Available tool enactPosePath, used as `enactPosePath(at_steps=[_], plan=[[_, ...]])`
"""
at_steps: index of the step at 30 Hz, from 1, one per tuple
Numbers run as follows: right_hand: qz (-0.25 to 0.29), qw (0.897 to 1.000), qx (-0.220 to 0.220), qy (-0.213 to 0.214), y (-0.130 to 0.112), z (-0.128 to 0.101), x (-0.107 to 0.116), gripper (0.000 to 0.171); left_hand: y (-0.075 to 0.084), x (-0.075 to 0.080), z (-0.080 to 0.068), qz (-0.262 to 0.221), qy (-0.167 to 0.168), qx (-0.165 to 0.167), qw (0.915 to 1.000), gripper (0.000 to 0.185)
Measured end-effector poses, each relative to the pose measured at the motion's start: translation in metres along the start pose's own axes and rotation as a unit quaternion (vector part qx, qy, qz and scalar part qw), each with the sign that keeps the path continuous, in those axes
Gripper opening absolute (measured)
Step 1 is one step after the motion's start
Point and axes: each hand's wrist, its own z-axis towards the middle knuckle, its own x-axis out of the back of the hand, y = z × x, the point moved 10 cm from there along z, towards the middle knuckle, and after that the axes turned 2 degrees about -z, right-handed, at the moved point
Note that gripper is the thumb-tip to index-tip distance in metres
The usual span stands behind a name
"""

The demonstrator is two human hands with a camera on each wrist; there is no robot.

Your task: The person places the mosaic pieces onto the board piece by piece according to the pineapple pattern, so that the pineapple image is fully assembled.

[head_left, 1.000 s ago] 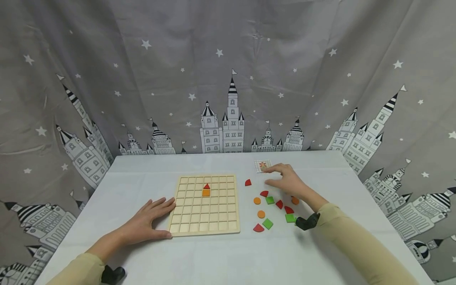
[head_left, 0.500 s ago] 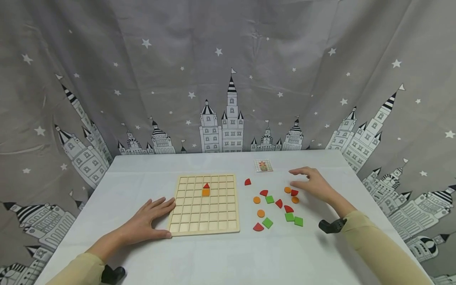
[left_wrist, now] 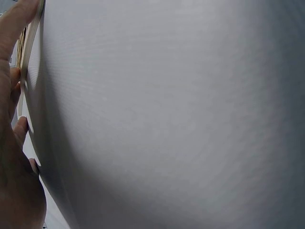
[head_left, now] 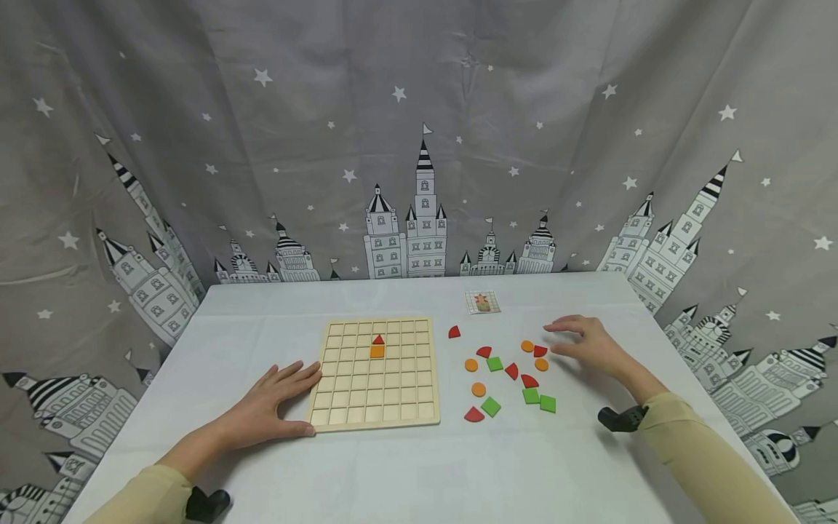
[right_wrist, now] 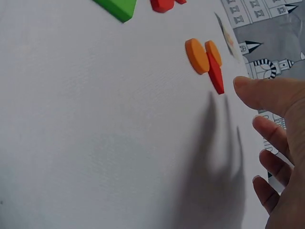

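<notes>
From my end, the head view puts the red wedge (head_left: pixel 540 351) just left of the right hand (head_left: pixel 592 346), beside the thumb tip; the right wrist view shows a gap between the two. I judge that this sideways offset matters most: the wedge lies flat, hemmed in by one orange disc (head_left: pixel 527 346) at its left and another orange disc (head_left: pixel 541 364) on its near side. (Whether it touches both I can't tell, and its long axis is too small for me to read.) The right hand's thumb and fingers stand apart, nothing between them. The left hand (head_left: pixel 278 397) is well away, its fingers spread against the left edge of the board (head_left: pixel 399 397), gripping nothing that I can see, so the right is plainly the nearer one.
</notes>
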Motion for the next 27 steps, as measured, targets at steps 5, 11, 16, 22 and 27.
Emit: enactPosePath(at_steps=[5, 11, 16, 22, 27], plan=[[-0.039, 0.999, -0.019, 0.001, 0.008, 0.002, -0.008, 0.031, 0.0, -0.001, 0.0, 0.001, -0.001, 0.002, 1.0, 0.101], [-0.037, 0.999, -0.024, -0.009, 0.013, 0.006, -0.016, 0.024, -0.002, -0.003, 0.001, 0.003, -0.002, 0.003, 1.0, 0.102], [-0.026, 0.999, -0.031, -0.008, 0.016, 0.009, -0.019, 0.02, -0.001, -0.002, 0.001, -0.001, -0.002, 0.005, 1.0, 0.102], [-0.026, 0.999, -0.035, -0.008, 0.018, 0.012, -0.022, 0.023, 0.0, 0.0, 0.001, -0.004, -0.005, 0.01, 0.9999, 0.102], [-0.019, 0.999, -0.022, -0.016, 0.014, 0.014, -0.025, 0.027, 0.0, -0.001, 0.001, -0.005, -0.004, 0.011, 0.9999, 0.102]])
